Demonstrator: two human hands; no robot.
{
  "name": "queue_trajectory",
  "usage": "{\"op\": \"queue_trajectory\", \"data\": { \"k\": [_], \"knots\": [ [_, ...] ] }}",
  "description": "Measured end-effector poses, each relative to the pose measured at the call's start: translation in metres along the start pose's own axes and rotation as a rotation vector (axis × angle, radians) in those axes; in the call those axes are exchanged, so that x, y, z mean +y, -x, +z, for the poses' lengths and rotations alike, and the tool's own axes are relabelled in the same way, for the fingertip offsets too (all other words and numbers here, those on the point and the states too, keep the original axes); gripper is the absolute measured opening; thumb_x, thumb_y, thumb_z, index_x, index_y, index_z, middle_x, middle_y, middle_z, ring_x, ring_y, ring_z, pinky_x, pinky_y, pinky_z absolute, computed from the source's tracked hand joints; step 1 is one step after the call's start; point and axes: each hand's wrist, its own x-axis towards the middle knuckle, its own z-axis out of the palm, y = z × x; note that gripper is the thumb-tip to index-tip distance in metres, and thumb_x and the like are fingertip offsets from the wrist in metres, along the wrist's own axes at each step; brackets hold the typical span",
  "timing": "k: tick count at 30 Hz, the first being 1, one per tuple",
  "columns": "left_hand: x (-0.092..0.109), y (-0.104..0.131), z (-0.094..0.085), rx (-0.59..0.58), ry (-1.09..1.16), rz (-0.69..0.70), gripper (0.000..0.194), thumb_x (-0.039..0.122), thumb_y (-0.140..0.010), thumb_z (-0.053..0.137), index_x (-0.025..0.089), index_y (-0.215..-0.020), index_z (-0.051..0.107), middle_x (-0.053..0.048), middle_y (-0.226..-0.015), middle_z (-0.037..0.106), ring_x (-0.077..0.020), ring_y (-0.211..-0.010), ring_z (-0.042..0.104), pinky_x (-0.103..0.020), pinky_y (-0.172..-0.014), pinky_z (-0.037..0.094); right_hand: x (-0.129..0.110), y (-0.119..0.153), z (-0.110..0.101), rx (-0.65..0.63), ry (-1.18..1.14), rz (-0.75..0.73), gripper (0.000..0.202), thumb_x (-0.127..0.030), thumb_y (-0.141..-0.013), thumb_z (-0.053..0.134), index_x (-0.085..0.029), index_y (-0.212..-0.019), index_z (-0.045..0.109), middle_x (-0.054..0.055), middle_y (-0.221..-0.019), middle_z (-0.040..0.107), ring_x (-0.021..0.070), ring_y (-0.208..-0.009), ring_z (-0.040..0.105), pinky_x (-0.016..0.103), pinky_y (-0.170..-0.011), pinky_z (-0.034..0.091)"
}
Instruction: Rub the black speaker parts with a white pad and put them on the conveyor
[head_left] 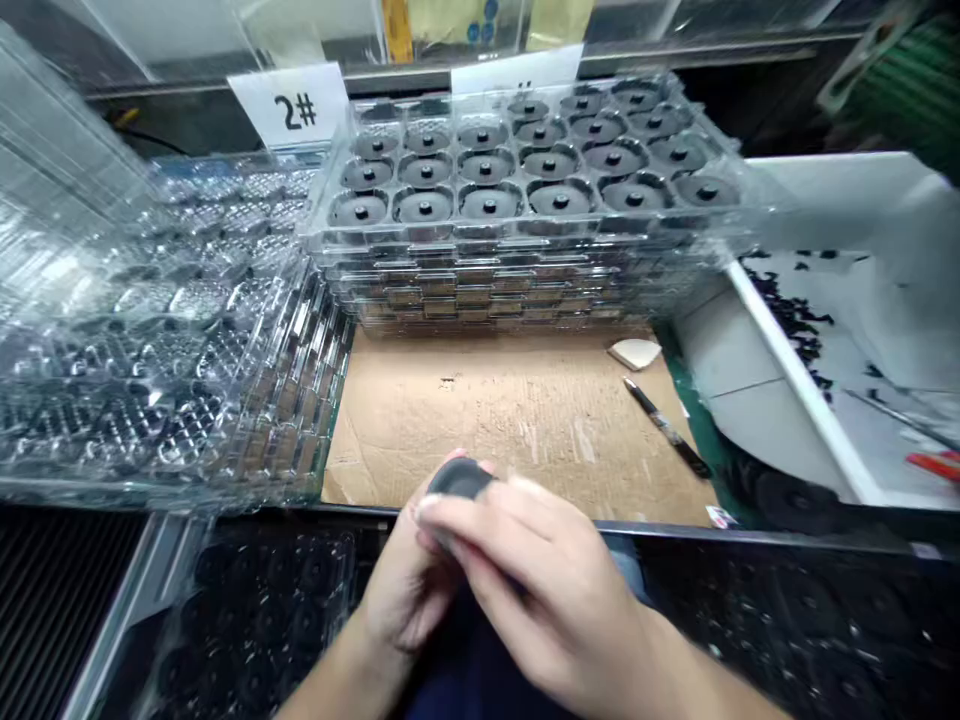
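1. Bench: grn surface, cardbd sheet on top, ctr.
2. On cardbd, R side: wht wedge pc; dk pen near it, lying diag.
3. Far end: clr tray stack.
4. L: 2nd clr tray stack.

The bare right hand, blurred, hides part of the round dark-grey disc and of the bare left hand; whether its fingertips pinch anything cannot be told. The bottom edge cuts both forearms. Clear plastic trays mask most of the rear white paper sign's marking. The right edge crops the white open box, whose scattered black bits are too small to identify.
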Motion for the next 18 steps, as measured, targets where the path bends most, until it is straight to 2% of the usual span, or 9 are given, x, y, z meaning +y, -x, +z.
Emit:
{"op": "queue_trajectory", "data": {
  "k": [2,5,7,9,10,12,15,18],
  "knots": [
    [0.0,0.0,-0.004,-0.008,-0.008,-0.009,0.05,0.037,-0.054,0.079,0.026,-0.101,0.067,-0.001,-0.105,0.071,-0.0152,-0.097,0.063,-0.021,-0.086,0.047,0.002,0.011,-0.014,-0.044,0.078,0.141,0.022,-0.01,-0.087,0.045,-0.014,-0.101,0.061,0.003,-0.078,0.063,0.0129,-0.067,0.054,0.024,-0.063,0.04],
    [-0.002,0.0,-0.007,-0.018,0.006,-0.047,0.053,0.036,-0.053,0.08,0.025,-0.103,0.067,-0.002,-0.105,0.07,-0.0158,-0.095,0.063,-0.022,-0.085,0.048,0.005,0.017,-0.027,-0.026,0.271,0.205,0.022,-0.012,-0.088,0.043,-0.016,-0.098,0.062,0.002,-0.069,0.059,0.0131,-0.059,0.049,0.024,-0.056,0.036],
    [-0.003,0.001,-0.006,-0.029,0.025,-0.079,0.056,0.035,-0.055,0.079,0.024,-0.107,0.065,-0.003,-0.107,0.069,-0.0173,-0.099,0.062,-0.024,-0.088,0.047,0.009,0.012,-0.03,0.005,0.389,0.103,0.026,-0.012,-0.09,0.038,-0.017,-0.094,0.064,0.003,-0.066,0.058,0.0143,-0.057,0.045,0.026,-0.056,0.034],
    [-0.003,0.003,-0.004,-0.055,0.03,-0.092,0.058,0.036,-0.055,0.079,0.024,-0.109,0.064,-0.003,-0.107,0.069,-0.0182,-0.101,0.061,-0.024,-0.088,0.046,0.018,0.004,-0.032,-0.012,0.317,-0.039,0.031,-0.011,-0.09,0.034,-0.019,-0.093,0.064,0.003,-0.07,0.06,0.0145,-0.062,0.047,0.027,-0.059,0.035],
    [-0.002,0.004,-0.003,-0.071,0.03,-0.096,0.057,0.037,-0.055,0.078,0.024,-0.109,0.064,-0.002,-0.107,0.069,-0.0185,-0.101,0.061,-0.024,-0.088,0.047,0.024,0.002,-0.032,-0.006,0.248,-0.06,0.031,-0.011,-0.091,0.034,-0.02,-0.095,0.064,0.003,-0.074,0.061,0.0143,-0.066,0.05,0.026,-0.062,0.037],
    [0.0,0.006,-0.002,-0.092,0.039,-0.103,0.054,0.038,-0.055,0.077,0.027,-0.107,0.065,-0.001,-0.111,0.068,-0.0192,-0.098,0.063,-0.025,-0.085,0.049,0.039,0.005,-0.031,0.054,0.18,0.039,0.028,-0.012,-0.09,0.038,-0.019,-0.101,0.063,0.003,-0.081,0.063,0.014,-0.074,0.054,0.026,-0.067,0.041],
    [0.002,0.007,-0.001,-0.094,0.084,-0.112,0.05,0.037,-0.057,0.077,0.03,-0.105,0.065,0.0,-0.118,0.065,-0.0219,-0.098,0.065,-0.028,-0.083,0.052,0.06,0.028,-0.021,0.145,0.187,0.31,0.024,-0.019,-0.091,0.043,-0.02,-0.107,0.061,0.004,-0.084,0.064,0.0152,-0.077,0.057,0.027,-0.068,0.045],
    [0.001,0.006,-0.002,-0.091,0.114,-0.122,0.047,0.036,-0.059,0.076,0.03,-0.104,0.065,0.0,-0.112,0.068,-0.0217,-0.098,0.065,-0.03,-0.085,0.052,0.074,0.064,-0.003,0.067,0.094,0.465,0.025,-0.023,-0.091,0.043,-0.023,-0.108,0.061,0.003,-0.092,0.067,0.015,-0.082,0.062,0.026,-0.07,0.049]
  ]
}}
